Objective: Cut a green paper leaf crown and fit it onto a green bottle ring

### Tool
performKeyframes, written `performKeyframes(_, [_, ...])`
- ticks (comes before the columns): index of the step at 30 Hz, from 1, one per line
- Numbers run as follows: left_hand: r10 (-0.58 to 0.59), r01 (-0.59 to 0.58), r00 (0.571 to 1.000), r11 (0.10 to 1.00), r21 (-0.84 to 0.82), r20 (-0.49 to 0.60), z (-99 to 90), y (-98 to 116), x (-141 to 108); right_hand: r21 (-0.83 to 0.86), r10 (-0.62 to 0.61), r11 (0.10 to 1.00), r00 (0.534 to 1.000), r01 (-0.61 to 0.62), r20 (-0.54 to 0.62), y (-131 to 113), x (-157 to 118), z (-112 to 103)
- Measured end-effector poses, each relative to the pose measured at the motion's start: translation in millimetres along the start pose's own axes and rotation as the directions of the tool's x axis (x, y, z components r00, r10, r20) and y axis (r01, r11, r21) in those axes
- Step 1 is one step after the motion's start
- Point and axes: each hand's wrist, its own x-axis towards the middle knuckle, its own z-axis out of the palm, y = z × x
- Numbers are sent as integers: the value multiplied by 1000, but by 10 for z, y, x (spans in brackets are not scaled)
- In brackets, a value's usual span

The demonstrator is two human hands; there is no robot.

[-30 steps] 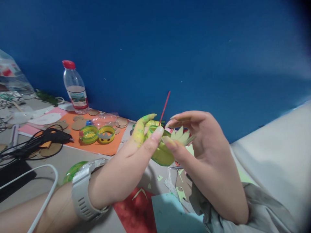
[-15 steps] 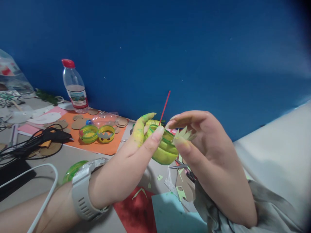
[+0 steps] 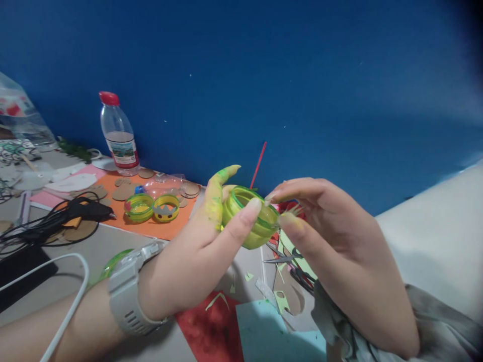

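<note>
My left hand [image 3: 217, 236], its fingers smeared with yellow and green paint, grips a yellow-green painted cup [image 3: 262, 236] that looks like a cut-off bottle base. The thumb lies over the near rim, the index finger points away, and the other fingers are mostly hidden. At the cup's right rim my right hand [image 3: 335, 226] pinches a pale green spiky paper cutout [image 3: 296, 210] between thumb and fingers, partly covered by them. The cutout is close to the rim; contact is unclear. A thin red stick [image 3: 258, 166] rises behind the cup.
Scissors [image 3: 279, 260] and green paper scraps [image 3: 281, 300] lie below my right hand. Red paper [image 3: 211, 327] and light-blue paper [image 3: 267, 332] are in front. Left are two painted rings [image 3: 138, 215] on orange paper [image 3: 166, 234], a water bottle [image 3: 121, 146] and black cables [image 3: 83, 211].
My right hand has turned and shifted slightly right, and the spiky cutout, more upright before, now shows nearly edge-on. The cup is tipped so its opening shows more.
</note>
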Motion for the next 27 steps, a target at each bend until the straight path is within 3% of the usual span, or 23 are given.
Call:
performKeyframes(6, [48,-48,999,999,24,20,21,14,4,-29,-35,999,997,38,73,9,33,4])
performKeyframes(16, [-58,62,995,997,56,-76,23,55,-15,-54,-80,995,993,85,87,10,26,15])
performKeyframes(22, [-148,147,988,989,-28,-52,19,73,18,-11,28,1000,993,-27,111,-6,36,23])
performKeyframes(27, [-145,143,989,988,-60,-34,10,33,62,52,54,997,992,-60,113,-5,27,20])
